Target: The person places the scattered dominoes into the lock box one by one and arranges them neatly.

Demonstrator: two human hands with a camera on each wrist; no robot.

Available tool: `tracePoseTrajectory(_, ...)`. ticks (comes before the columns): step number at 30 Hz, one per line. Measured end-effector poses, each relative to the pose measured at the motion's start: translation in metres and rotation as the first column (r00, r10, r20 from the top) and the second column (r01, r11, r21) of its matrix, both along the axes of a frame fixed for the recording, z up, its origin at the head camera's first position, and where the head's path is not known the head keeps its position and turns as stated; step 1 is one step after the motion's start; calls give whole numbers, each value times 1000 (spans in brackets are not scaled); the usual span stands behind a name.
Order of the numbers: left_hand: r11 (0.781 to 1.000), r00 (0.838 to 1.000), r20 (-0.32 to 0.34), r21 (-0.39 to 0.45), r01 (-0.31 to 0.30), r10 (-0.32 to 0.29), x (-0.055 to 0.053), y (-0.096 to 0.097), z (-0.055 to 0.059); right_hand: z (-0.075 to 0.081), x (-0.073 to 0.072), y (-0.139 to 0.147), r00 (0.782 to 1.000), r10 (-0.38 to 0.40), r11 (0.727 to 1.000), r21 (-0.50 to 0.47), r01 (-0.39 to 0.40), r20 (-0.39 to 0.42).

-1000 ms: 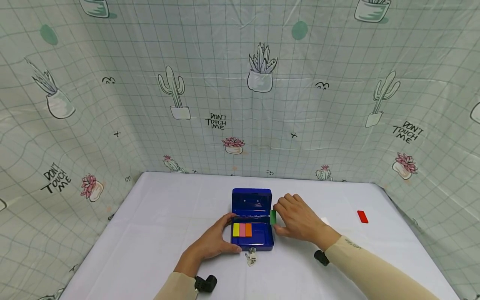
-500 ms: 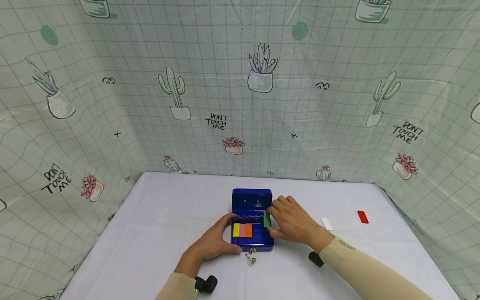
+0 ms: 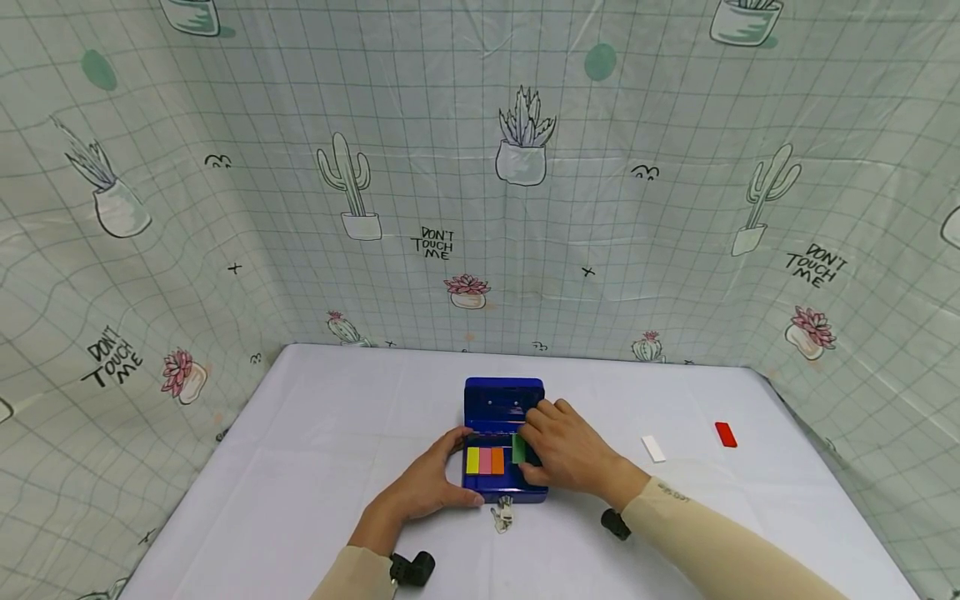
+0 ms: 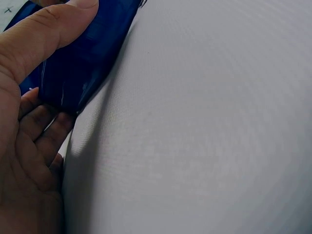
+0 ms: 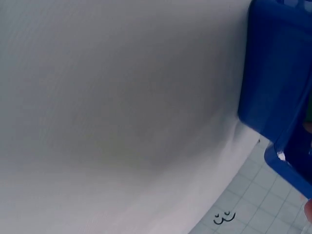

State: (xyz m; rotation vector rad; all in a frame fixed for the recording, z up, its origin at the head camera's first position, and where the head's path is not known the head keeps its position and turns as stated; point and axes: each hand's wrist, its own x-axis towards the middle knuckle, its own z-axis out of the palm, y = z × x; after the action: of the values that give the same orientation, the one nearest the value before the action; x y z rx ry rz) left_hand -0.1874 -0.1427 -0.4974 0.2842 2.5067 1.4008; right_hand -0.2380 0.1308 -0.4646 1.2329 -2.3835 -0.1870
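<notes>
A blue metal box [image 3: 516,493] stands on the table with its lid [image 3: 504,402] raised at the back. My left hand [image 3: 427,477] grips its left side, thumb at the front corner, fingers at the back; the left wrist view shows them against the blue wall [image 4: 73,73]. Inside, a yellow block [image 3: 472,460], a pink block [image 3: 485,461] and an orange block [image 3: 498,461] lie in a row. My right hand [image 3: 572,450] pinches a green block [image 3: 518,449] upright over the box's interior, just right of the orange one. The right wrist view shows mostly the box's outer side [image 5: 275,73].
A small lock with keys [image 3: 502,517] hangs at the box's front, the keys on the white tablecloth [image 3: 337,417]. To the right lie a white block [image 3: 653,449] and, farther out, a red block [image 3: 726,434]. A patterned curtain [image 3: 405,317] rises behind the table.
My right hand has moved left, carrying the green block from the box's right edge to beside the orange block. The white block has come fully into sight. My left hand has stayed put.
</notes>
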Motion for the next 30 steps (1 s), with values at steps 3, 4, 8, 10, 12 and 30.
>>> tracePoseTrajectory(3, 1000, 1000, 1, 1, 2, -2, 0, 0, 0, -1, 1, -3, 1000, -5, 1000, 24, 5, -4)
tracePoseTrajectory(4, 1000, 1000, 0, 2, 3, -3, 0, 0, 0, -1, 1, -4, 1000, -6, 1000, 29, 6, -6)
tracePoseTrajectory(8, 1000, 1000, -5, 4, 7, -7, -1, -1, -1, -3, 2, -6, 1000, -10, 999, 41, 11, -11)
tracePoseTrajectory(10, 1000, 1000, -8, 5, 10, -10, -1, -1, -1, -4, 2, -7, 1000, -12, 999, 47, 13, -6)
tracePoseTrajectory(12, 1000, 1000, -8, 6, 11, -11, -1, -1, -1, -6, 2, -8, 1000, -16, 998, 54, 16, 0)
tracePoseTrajectory(30, 1000, 1000, -23, 17, 19, -19, -3, -2, -2, -9, 2, -13, 999, -28, 990, 136, 30, -14)
